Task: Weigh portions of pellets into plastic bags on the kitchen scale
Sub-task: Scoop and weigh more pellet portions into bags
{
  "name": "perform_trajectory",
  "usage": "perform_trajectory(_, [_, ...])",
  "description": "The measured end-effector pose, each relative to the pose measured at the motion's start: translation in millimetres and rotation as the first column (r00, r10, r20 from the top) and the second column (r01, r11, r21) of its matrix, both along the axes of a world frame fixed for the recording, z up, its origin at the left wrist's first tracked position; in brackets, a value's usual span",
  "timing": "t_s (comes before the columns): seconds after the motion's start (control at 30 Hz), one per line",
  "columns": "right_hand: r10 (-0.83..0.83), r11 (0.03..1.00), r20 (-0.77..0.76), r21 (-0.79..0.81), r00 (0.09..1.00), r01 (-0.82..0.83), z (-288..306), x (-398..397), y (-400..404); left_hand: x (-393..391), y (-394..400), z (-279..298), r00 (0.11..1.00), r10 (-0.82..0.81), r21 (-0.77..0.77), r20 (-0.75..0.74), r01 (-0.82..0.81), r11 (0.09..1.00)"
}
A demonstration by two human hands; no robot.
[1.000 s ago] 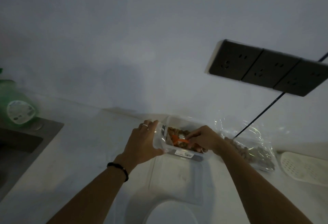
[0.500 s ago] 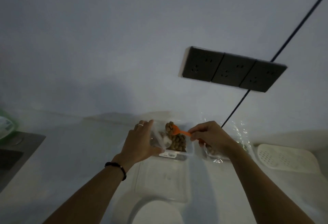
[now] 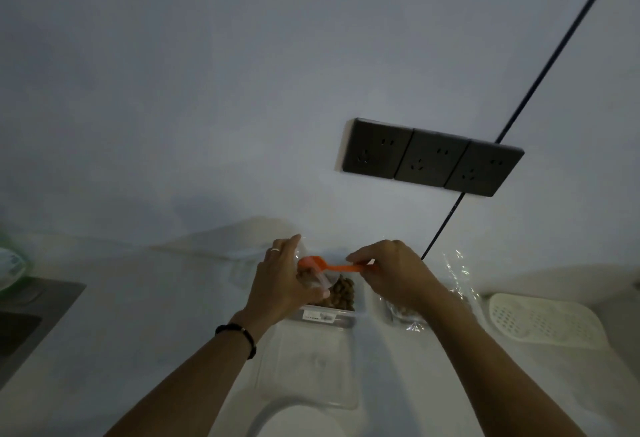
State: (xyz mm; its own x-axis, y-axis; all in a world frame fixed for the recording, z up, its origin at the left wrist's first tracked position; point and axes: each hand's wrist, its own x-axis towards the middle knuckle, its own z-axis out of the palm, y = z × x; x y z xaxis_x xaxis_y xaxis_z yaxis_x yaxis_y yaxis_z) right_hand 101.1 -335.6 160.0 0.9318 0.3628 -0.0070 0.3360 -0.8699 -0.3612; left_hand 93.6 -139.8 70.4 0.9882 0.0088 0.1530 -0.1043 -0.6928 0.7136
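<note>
The orange scoop (image 3: 313,263) has risen to the bag (image 3: 317,279); label (image 3: 318,316) unreadable.

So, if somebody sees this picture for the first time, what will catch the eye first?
Probably the orange spoon, the only bright colour, pinched by the right hand above the clear tub of brown pellets at centre. The left hand holds a small plastic bag open under it. On the wall above, the dark triple socket panel stands out.
</note>
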Motion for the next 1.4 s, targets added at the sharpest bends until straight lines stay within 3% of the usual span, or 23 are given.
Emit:
perform_trajectory(0.17, [-0.029, 0.996, 0.129, 0.082, 0.991, 0.018, -4.0, -3.7, -11.4, 2.2, 4.0, -5.5, 1.000, -0.001, 0.019, -0.019, 0.001, 1.000])
perform_trajectory(0.3, [-0.049, 0.990, 0.054, 0.138, 0.997, 0.041, -10.7, -1.4, -15.5, 2.4, 2.1, -10.4, 1.000, 0.003, 0.052, -0.015, -0.002, 0.999])
perform_trajectory(0.43, [-0.241, 0.938, 0.065, 0.274, 0.968, 0.214, -21.1, 4.2, -22.8, 1.9, 7.1, -15.6, 1.000, 0.022, 0.139, -0.010, -0.021, 0.990])
perform_trajectory(0.5, [-0.286, 0.941, 0.064, 0.204, 0.956, 0.268, -31.7, 9.3, -26.5, 0.3, 12.8, -19.5, 0.999, 0.019, 0.168, -0.027, -0.014, 0.986])
perform_trajectory(0.57, [-0.286, 0.958, 0.048, 0.030, 0.957, 0.285, -44.1, 13.3, -23.8, -1.6, 19.4, -24.5, 0.999, 0.007, 0.188, -0.038, 0.001, 0.982])
perform_trajectory(0.8, [-0.211, 0.925, 0.072, -0.306, 0.975, 0.223, -76.5, 25.1, -0.9, -9.1, 35.1, -38.3, 0.996, -0.089, 0.219, -0.023, 0.091, 0.971])
perform_trajectory(0.9, [-0.249, 0.952, -0.085, -0.206, 0.965, 0.228, -84.5, 34.2, -5.9, -11.5, 42.4, -42.6, 0.995, -0.095, 0.198, -0.035, 0.100, 0.975])
perform_trajectory(1.0, [-0.184, 0.982, -0.285, -0.081, 0.941, 0.168, -85.6, 40.5, -9.9, -12.6, 46.2, -46.7, 0.995, -0.089, 0.174, -0.053, 0.097, 0.980])
perform_trajectory(1.13, [-0.146, 0.982, -0.399, 0.049, 0.905, 0.180, -90.5, 41.0, -2.1, -12.4, 47.1, -49.1, 0.995, -0.087, 0.166, -0.058, 0.095, 0.981])
perform_trajectory(1.4, [-0.155, 0.838, -0.629, 0.325, 0.761, 0.439, -95.5, 45.0, 9.6, -11.7, 53.3, -45.9, 0.994, -0.066, 0.176, -0.086, 0.080, 0.981])
